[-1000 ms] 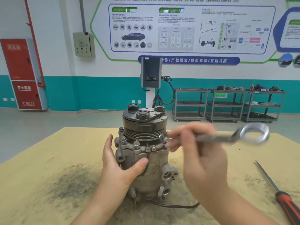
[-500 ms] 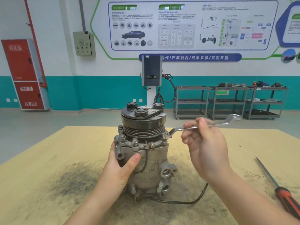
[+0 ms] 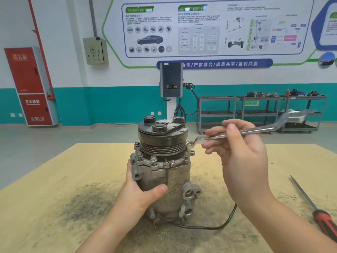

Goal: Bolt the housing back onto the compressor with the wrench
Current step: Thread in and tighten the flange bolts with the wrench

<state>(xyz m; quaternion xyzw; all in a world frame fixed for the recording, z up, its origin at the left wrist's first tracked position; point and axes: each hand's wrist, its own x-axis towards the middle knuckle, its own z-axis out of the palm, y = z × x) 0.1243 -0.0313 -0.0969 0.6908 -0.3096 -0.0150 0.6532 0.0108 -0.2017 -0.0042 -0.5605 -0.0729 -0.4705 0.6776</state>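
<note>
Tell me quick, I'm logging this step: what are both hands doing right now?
Left hand: closed, holding the compressor body.
Right hand: closed, holding the wrench, whose near end sits at a bolt.

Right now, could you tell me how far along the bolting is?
Done: the housing sits on the compressor with bolts in place. In hand: the right hand holds the wrench on the right-side bolt; the left hand steadies the body. Left: whether the others are tight cannot be told.

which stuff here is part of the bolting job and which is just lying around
In use: compressor, wrench on a right-side bolt, right hand gripping it, left hand steadying the body.
Lying about: screwdriver, shelving carts.
</note>
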